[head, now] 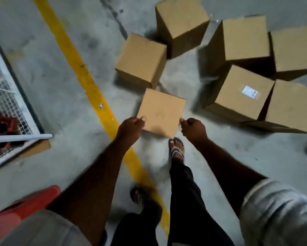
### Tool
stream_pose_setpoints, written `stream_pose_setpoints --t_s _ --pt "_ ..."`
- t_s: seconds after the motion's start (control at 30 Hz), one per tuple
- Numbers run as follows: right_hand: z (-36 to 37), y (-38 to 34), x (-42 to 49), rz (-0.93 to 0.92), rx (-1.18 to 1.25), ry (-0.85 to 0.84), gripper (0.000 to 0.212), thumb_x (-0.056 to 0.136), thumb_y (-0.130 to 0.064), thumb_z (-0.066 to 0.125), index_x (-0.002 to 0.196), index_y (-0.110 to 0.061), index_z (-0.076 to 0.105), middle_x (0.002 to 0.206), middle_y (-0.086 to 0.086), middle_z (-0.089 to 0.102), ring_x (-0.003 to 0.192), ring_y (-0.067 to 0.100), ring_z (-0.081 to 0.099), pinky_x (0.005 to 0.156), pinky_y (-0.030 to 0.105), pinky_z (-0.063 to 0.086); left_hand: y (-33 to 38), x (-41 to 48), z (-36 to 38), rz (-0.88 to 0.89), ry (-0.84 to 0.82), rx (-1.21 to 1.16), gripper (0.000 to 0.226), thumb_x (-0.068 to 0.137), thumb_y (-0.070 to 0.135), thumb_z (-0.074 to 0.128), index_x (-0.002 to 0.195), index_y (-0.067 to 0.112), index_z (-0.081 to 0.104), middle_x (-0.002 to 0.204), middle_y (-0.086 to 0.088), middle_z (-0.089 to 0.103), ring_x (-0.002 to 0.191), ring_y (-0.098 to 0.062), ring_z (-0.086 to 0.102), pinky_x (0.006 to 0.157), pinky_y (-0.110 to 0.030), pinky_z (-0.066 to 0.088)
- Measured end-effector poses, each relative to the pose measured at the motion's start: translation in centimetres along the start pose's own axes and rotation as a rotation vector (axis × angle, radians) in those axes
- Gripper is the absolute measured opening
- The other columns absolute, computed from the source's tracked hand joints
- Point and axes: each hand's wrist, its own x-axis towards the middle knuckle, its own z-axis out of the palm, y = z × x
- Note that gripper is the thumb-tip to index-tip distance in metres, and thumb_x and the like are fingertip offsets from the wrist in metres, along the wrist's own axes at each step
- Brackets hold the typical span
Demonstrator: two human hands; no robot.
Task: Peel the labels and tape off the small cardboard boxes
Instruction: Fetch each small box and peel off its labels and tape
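Observation:
I hold a small plain cardboard box (160, 112) above the concrete floor, over my right foot. My left hand (131, 125) grips its left edge with the thumb on top. My right hand (193, 129) is closed at its near right corner. No label or tape shows on the box's top face. Several more cardboard boxes lie on the floor ahead, among them a close one (141, 59) and a box to the right (238, 96) that carries a white label (249, 91).
A yellow floor line (81, 68) runs diagonally from the top left down under my feet. A wire mesh cage (5, 103) with red items stands at the left. A red plastic seat (25, 206) is at the lower left. A small scrap (101, 105) lies on the line.

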Motion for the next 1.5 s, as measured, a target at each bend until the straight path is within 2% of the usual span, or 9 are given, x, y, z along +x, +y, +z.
stream_pose_setpoints --t_s 0.27,0.4,0.57,0.7,0.9,1.03,1.2,1.33,1.5 --pt "9.8 7.7 14.4 0.117 -0.019 -0.080 0.027 0.097 -0.030 0.057 0.114 -0.014 0.070 0.109 0.009 0.072 0.102 0.026 0.066 0.076 0.024 0.042 -5.9 18.8 6.4 -0.009 -0.077 0.366 0.047 0.103 0.041 0.051 0.120 -0.001 0.065 0.127 -0.024 0.062 0.120 -0.038 0.057 0.096 -0.040 0.045" --pt "13.9 10.1 17.5 0.117 0.154 -0.061 0.049 0.088 -0.027 0.071 0.130 -0.017 0.049 0.110 0.005 0.062 0.099 0.021 0.062 0.085 0.032 0.050 -9.9 24.6 8.6 -0.123 -0.114 0.290 0.075 0.097 0.042 0.061 0.156 0.009 0.027 0.160 -0.014 0.032 0.144 -0.032 0.037 0.113 -0.038 0.037" --pt "14.9 9.1 17.3 0.129 0.134 -0.055 0.052 0.077 -0.036 0.072 0.112 -0.029 0.035 0.108 0.004 0.051 0.093 0.021 0.056 0.076 0.030 0.049 -10.2 26.7 9.7 -0.154 -0.170 0.159 0.074 0.089 0.047 0.070 0.146 0.008 0.043 0.147 -0.012 0.051 0.130 -0.031 0.051 0.096 -0.034 0.045" --pt "10.4 5.9 14.4 0.127 -0.028 -0.019 0.081 0.070 -0.050 0.070 0.137 -0.032 0.029 0.123 0.016 0.046 0.111 0.041 0.053 0.092 0.047 0.051 -5.5 24.2 7.7 -0.079 -0.159 0.185 0.117 0.058 0.078 0.061 0.155 0.020 0.033 0.157 -0.006 0.041 0.139 -0.031 0.042 0.112 -0.045 0.040" --pt "-2.3 -0.3 6.1 0.102 -0.090 0.040 0.083 0.076 -0.067 0.058 0.148 -0.034 0.033 0.140 0.014 0.041 0.126 0.043 0.046 0.104 0.049 0.044 7.1 15.5 1.5 0.181 -0.048 0.208 0.067 0.076 0.052 0.074 0.135 0.024 0.059 0.115 -0.014 0.061 0.104 -0.029 0.061 0.086 -0.031 0.048" --pt "-11.0 -5.6 0.5 0.023 -0.087 0.187 0.080 0.076 -0.073 0.052 0.144 -0.033 0.044 0.145 0.008 0.034 0.128 0.038 0.046 0.104 0.047 0.044 16.3 9.0 -3.0 0.333 -0.081 0.014 0.041 0.074 0.041 0.075 0.112 0.031 0.062 0.078 0.004 0.041 0.071 -0.012 0.045 0.066 -0.027 0.036" --pt "-21.6 -10.6 -5.7 0.019 -0.062 0.352 0.072 0.078 -0.075 0.057 0.141 -0.041 0.049 0.152 0.007 0.037 0.127 0.034 0.050 0.101 0.048 0.047 25.6 1.3 -7.4 0.479 -0.098 -0.045 0.029 0.084 0.038 0.075 0.111 0.034 0.065 0.077 0.007 0.050 0.074 -0.012 0.052 0.072 -0.030 0.043" --pt "-28.2 -14.0 -12.0 -0.011 -0.067 0.436 0.064 0.084 -0.070 0.057 0.137 -0.036 0.054 0.140 0.006 0.057 0.122 0.031 0.055 0.093 0.039 0.048 31.4 -4.0 -9.4 0.588 -0.115 -0.078 0.032 0.084 0.037 0.076 0.113 0.028 0.068 0.109 0.003 0.068 0.102 -0.014 0.064 0.090 -0.029 0.051" --pt "-32.6 -14.7 -21.8 0.032 -0.056 0.619 0.063 0.083 -0.072 0.056 0.134 -0.034 0.058 0.130 0.008 0.064 0.114 0.029 0.060 0.088 0.039 0.051 36.9 -11.1 -10.6 0.718 -0.183 -0.081 0.033 0.070 0.051 0.075 0.097 0.032 0.073 0.098 0.001 0.074 0.091 -0.022 0.071 0.077 -0.038 0.056"
